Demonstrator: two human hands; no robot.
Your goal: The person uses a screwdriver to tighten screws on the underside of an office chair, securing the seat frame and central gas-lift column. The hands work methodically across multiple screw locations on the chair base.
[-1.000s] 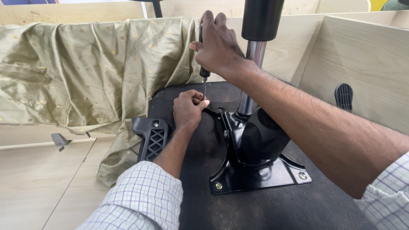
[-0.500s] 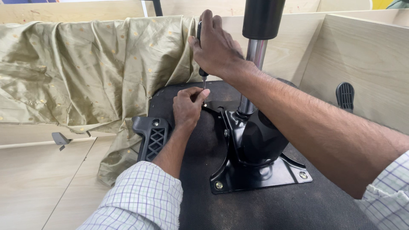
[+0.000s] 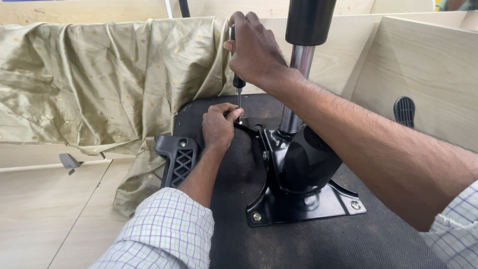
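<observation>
- Head view: right hand raised, fist closed round the screwdriver handle; forearm runs down to lower right, sleeve checked.
- Screwdriver upright, shaft pointing down, tip at the far corner of the black bracket.
- Left hand lies on the dark seat base, fingers curled, pinching at the screwdriver tip; what sits between the fingertips is too small to tell.
- Left forearm reaches up from bottom centre, wrist straight.
- Bracket is screwed flat to the base; chrome column rises from it, just right of the right hand.
- Black armrest part just left of the left wrist.
- Green cloth draped behind, touching the base's left edge.
</observation>
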